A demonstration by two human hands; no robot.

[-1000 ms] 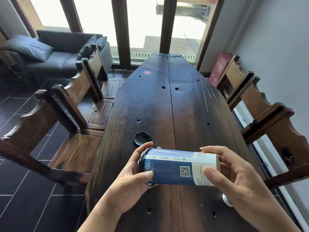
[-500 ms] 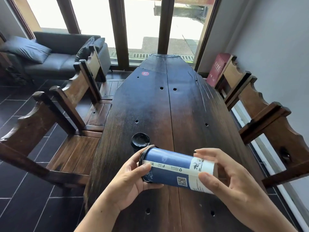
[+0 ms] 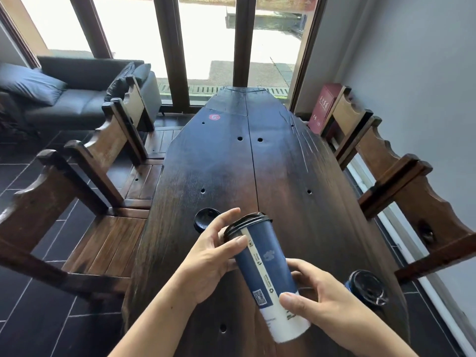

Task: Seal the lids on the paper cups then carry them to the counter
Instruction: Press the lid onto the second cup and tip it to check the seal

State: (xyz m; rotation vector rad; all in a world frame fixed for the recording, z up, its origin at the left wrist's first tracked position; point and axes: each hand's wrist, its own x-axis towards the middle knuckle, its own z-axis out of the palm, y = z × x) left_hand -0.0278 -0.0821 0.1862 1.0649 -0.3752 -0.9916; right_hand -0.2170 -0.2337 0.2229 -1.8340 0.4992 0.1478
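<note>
A tall blue and white paper cup [image 3: 268,271] with a black lid on it is held tilted over the near end of the dark wooden table [image 3: 231,163], lid end away from me. My left hand [image 3: 213,256] grips its upper part just below the lid, thumb on the blue wall. My right hand [image 3: 316,297] holds the white base end with thumb and fingers. A loose black lid [image 3: 203,219] lies on the table just left of the cup. A second blue cup [image 3: 367,287] with a black lid stands at the near right.
Heavy wooden chairs [image 3: 85,191] line the left side and more chairs [image 3: 401,181] the right. A dark sofa [image 3: 72,99] sits at the far left by the windows. A red box [image 3: 323,106] stands by the far right chair.
The cup has swung from lying sideways to nearly upright, lid end now pointing away. My right hand moved down to its base. The view tilted, bringing the second cup into sight.
</note>
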